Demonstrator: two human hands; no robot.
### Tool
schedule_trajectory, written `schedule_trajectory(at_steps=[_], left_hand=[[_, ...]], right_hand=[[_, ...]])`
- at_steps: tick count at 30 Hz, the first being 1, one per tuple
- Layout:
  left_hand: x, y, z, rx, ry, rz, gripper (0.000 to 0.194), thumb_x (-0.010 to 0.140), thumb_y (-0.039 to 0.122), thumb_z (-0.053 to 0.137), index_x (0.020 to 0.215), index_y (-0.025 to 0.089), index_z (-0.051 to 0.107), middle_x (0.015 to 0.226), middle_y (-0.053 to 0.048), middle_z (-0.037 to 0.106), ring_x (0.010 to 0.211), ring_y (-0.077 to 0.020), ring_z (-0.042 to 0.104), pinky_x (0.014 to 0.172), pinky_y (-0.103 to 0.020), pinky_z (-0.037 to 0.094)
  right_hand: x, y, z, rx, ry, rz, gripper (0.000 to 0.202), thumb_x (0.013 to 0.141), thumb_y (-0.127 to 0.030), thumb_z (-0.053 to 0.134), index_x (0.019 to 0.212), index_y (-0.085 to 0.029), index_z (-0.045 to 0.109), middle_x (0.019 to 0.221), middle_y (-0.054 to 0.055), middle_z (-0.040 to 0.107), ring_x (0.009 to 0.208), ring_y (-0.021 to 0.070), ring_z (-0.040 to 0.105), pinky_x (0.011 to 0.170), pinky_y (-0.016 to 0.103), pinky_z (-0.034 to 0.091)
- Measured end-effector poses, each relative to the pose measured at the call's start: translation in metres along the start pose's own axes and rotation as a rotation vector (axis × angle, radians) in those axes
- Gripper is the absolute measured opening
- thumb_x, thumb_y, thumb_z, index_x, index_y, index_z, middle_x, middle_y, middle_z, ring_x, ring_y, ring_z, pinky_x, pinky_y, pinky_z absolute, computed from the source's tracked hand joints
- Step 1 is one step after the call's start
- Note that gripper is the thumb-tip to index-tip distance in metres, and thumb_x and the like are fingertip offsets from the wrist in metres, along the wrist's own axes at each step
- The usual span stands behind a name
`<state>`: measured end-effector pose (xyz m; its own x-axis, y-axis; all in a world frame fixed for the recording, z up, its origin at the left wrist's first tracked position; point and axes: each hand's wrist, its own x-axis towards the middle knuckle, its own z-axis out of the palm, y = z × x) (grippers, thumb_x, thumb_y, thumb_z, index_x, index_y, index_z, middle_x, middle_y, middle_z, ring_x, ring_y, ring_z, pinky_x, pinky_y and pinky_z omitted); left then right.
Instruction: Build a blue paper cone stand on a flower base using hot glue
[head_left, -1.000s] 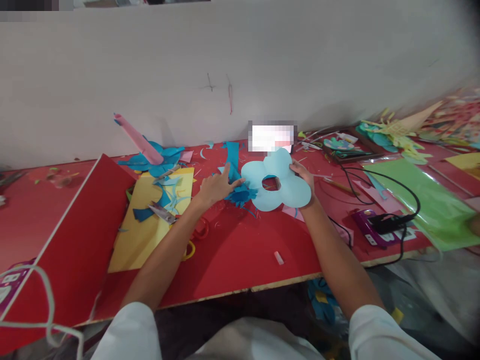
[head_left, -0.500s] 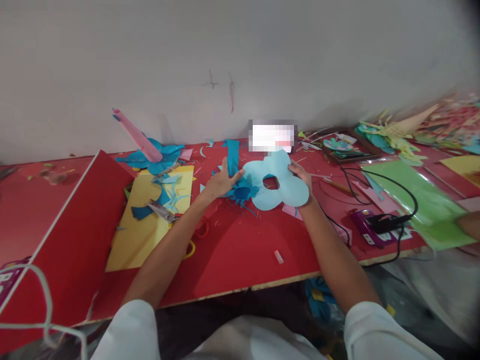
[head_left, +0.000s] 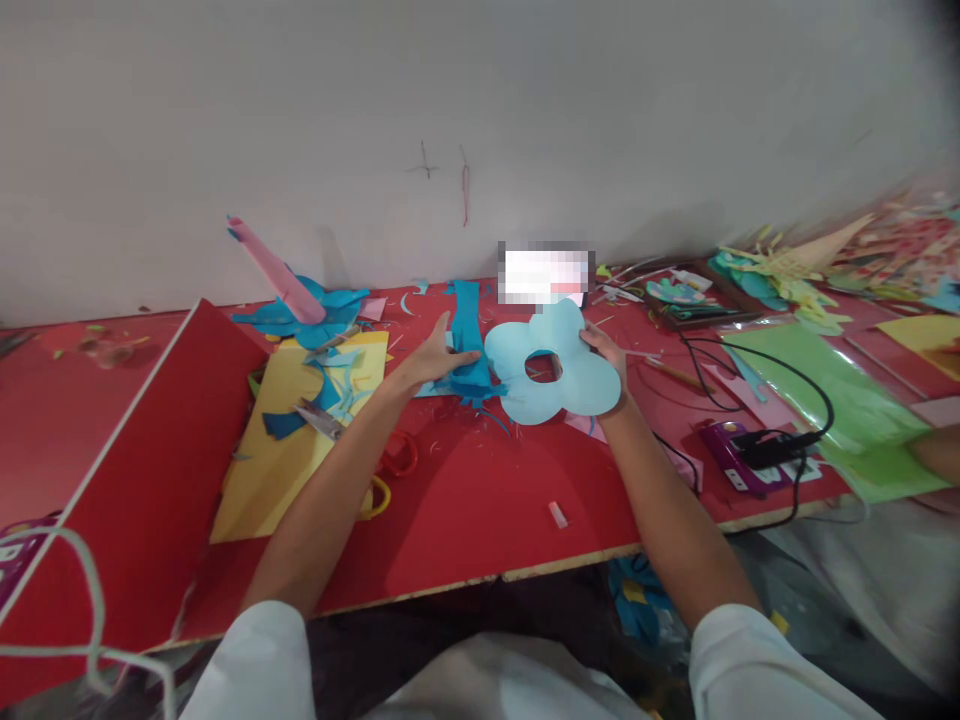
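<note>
The right hand [head_left: 606, 352] pinches the right-hand petal of a light blue paper flower [head_left: 551, 375], its grip closed on the edge with the thumb on top. The flower has rounded petals and a hole cut at its middle, and it sits tilted just above the red table [head_left: 480, 500], near the middle of the far edge by the wall. The left hand [head_left: 431, 358] lies flat and open, fingers stretched, pressing on darker blue paper scraps [head_left: 474, 378] that touch the flower's left petal; it grips nothing.

Behind the scraps a blue paper strip [head_left: 466, 315] runs toward the wall. Toward the left edge a yellow sheet [head_left: 292, 450] carries more blue cuttings and a pair of scissors [head_left: 324, 422], and a pink paper roll [head_left: 274, 268] leans up from a blue heap at the far edge. Orange and yellow scissor handles [head_left: 390, 470] lie beneath the left forearm. Toward the right edge lie a green sheet [head_left: 847, 410] and a black cable [head_left: 780, 370] leading to a purple device [head_left: 739, 455]. A small pink scrap [head_left: 557, 515] lies near the front edge.
</note>
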<state>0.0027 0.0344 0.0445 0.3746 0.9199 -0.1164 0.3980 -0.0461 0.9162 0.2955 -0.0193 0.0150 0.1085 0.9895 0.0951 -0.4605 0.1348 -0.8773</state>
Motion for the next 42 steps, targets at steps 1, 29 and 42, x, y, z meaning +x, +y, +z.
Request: schedule_trajectory(at_steps=[1,29,42], left_hand=[[-0.001,0.002,-0.003,0.021,0.007,-0.028,0.117,0.079,0.049,0.087,0.169,0.021,0.018,0.087,-0.009,0.073,0.064,-0.0182,0.063,0.065,-0.037,0.055],[-0.001,0.013,-0.01,-0.014,-0.146,0.307,0.052,0.074,0.043,0.083,0.114,0.017,0.065,0.109,-0.011,0.073,0.097,-0.0226,0.067,0.088,-0.04,0.059],[0.0,0.011,-0.001,-0.029,-0.059,0.361,0.073,0.081,0.037,0.076,0.146,0.018,0.052,0.124,-0.014,0.072,0.106,-0.0223,0.07,0.096,-0.039,0.056]], right_hand=[[0.0,0.0,0.0,0.008,-0.001,-0.001,0.026,0.074,-0.044,0.082,0.081,-0.027,0.064,0.068,-0.006,0.062,0.062,0.0137,0.057,0.061,0.028,0.052],[-0.004,-0.007,0.006,0.058,0.048,-0.019,0.022,0.077,-0.041,0.079,0.089,-0.027,0.067,0.086,-0.003,0.074,0.08,0.0184,0.07,0.078,0.032,0.06],[-0.003,-0.008,0.007,0.042,0.103,-0.046,0.027,0.072,-0.042,0.081,0.086,-0.028,0.063,0.083,-0.002,0.071,0.079,0.0213,0.07,0.075,0.036,0.063]])
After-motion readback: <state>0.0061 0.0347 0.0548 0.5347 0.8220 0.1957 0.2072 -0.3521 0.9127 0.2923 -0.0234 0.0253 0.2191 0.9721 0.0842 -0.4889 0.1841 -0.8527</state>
